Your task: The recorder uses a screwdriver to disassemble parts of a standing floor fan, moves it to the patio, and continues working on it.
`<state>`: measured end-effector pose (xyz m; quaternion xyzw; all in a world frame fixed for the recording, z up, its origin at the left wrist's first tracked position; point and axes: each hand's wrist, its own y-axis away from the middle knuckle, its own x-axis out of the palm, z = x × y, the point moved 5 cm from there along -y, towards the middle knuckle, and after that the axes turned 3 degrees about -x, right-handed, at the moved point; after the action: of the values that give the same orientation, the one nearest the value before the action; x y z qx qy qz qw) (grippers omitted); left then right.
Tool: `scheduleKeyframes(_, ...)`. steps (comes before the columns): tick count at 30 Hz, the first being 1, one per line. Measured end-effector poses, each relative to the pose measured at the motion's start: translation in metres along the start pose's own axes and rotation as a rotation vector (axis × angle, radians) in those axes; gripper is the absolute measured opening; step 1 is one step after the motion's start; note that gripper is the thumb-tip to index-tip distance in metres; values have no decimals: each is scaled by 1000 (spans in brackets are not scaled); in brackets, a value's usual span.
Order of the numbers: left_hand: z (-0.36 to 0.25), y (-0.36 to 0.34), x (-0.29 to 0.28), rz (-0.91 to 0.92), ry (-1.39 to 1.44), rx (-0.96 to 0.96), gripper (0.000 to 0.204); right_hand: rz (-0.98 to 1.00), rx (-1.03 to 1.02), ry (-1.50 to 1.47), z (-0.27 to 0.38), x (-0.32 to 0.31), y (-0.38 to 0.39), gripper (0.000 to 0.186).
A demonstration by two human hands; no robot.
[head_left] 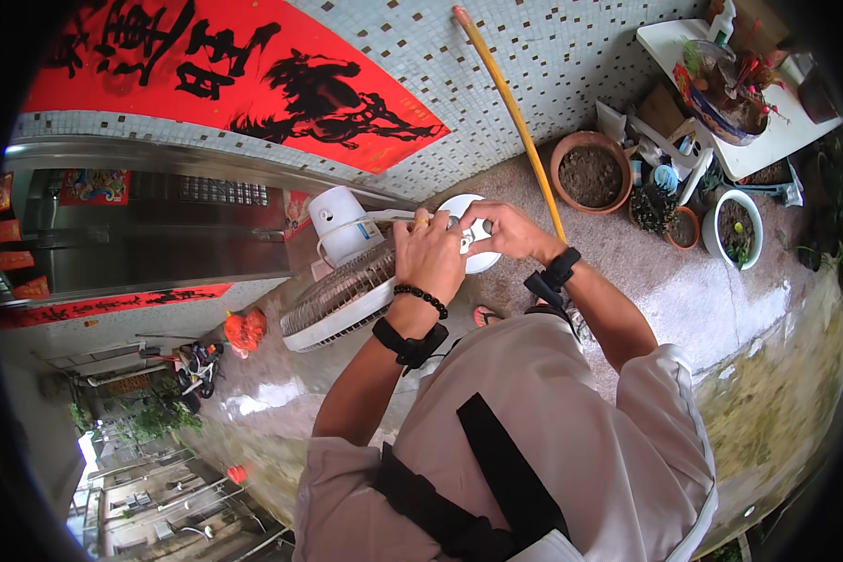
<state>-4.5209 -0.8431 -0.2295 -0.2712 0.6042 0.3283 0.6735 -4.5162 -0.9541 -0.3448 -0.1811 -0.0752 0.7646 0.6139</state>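
Observation:
A white electric fan stands in front of me, its wire cage tilted to the left and its motor housing behind the cage. A round white base lies under my hands. My left hand, with bent fingers, grips the fan beside a small white part at its stand. From the other side my right hand pinches that same white part, thumb and fingers close together. The fingers partly cover it, so its exact kind is hard to make out.
A yellow wooden pole leans on the tiled wall. To the right are a brown plant pot, a white pot and a white table with a planter. An orange-red bag sits at the left, near a doorway.

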Motion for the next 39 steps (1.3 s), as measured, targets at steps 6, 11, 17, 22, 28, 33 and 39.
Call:
scheduleKeyframes(6,2,1,-4,-14,13,5,23,22,-84,59,8,-2,-2,40)
scheduleKeyframes(11,1,15,-10,-16,-18,28,27,86,-43,147,20,3,-2,41)
scheduleKeyframes(17,22,55,-64,-132,73,-33,40,-18,-60,222,-3,9,9,42)
scheduleKeyframes(22,70,121,-82,-330,154,-156,44,-62,-72,223,-1,10,10,38)
scheduleKeyframes(28,98,149,-84,-396,403,-324,42,-22,-137,223,15,11,3,37)
scheduleKeyframes(33,114,139,-83,-376,315,-180,40,30,-30,185,26,4,-12,53)
scheduleKeyframes(39,115,135,-77,-475,282,-64,42,162,-60,340,12,-4,-30,59)
